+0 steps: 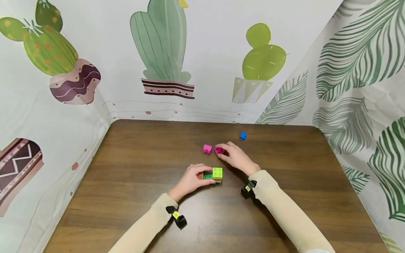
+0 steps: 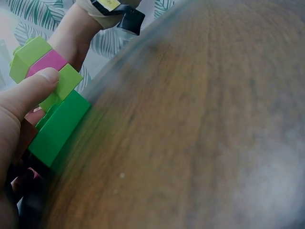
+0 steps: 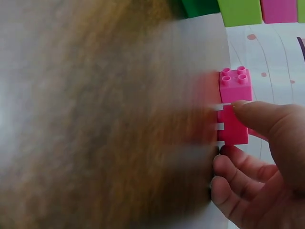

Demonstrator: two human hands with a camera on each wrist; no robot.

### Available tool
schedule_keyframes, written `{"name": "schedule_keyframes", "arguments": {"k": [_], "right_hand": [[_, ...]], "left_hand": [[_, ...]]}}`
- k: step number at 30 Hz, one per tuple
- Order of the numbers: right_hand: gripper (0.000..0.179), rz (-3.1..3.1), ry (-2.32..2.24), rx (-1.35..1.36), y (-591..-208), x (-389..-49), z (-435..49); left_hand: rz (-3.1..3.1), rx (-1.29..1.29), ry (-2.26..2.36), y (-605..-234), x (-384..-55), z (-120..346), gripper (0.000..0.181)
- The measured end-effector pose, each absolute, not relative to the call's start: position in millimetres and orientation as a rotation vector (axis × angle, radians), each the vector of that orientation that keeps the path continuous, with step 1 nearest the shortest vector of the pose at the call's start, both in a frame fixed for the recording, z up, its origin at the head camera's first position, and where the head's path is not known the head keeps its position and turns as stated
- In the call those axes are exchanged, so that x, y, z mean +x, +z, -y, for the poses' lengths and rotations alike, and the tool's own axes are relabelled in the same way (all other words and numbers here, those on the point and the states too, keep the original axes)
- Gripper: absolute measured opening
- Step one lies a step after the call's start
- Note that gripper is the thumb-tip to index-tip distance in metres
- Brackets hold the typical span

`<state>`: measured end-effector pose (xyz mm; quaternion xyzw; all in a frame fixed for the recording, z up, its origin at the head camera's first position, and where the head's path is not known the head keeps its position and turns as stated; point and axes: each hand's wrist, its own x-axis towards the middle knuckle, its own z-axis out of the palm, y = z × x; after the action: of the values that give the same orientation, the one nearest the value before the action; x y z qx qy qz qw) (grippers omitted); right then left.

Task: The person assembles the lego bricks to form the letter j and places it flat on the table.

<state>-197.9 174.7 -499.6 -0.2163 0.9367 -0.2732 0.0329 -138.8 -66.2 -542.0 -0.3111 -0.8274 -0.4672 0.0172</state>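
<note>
My left hand (image 1: 193, 176) grips a built stack of toy building bricks just above or on the table. A long green brick (image 2: 62, 128) forms its base, with a lime brick (image 2: 69, 82), a pink brick (image 2: 47, 62) and another lime brick (image 1: 217, 172) piled at one end. An orange-brown brick (image 1: 200, 175) sits at the other end, partly behind the fingers. Farther back, my right hand (image 1: 236, 158) pinches a dark pink brick (image 3: 236, 125), its studs facing the table and its hollow side up. Close beside that brick lies a second pink brick (image 1: 207, 149), on its side.
A small blue brick (image 1: 243, 135) lies near the back edge of the brown wooden table (image 1: 142, 147). Behind the table hangs a printed cloth (image 1: 215, 63) with cacti and leaves. Each wrist carries a small black camera.
</note>
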Motion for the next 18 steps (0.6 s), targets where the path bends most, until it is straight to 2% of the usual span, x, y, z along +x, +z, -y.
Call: {"name": "schedule_keyframes", "arguments": {"k": [18], "right_hand": [[0.034,-2.897,-0.766,-0.653,-495.6,-165.7,-194.8]], "left_hand": [[2.569,-0.974,-1.437,-540.6,-138.1,65.7,0.035]]}}
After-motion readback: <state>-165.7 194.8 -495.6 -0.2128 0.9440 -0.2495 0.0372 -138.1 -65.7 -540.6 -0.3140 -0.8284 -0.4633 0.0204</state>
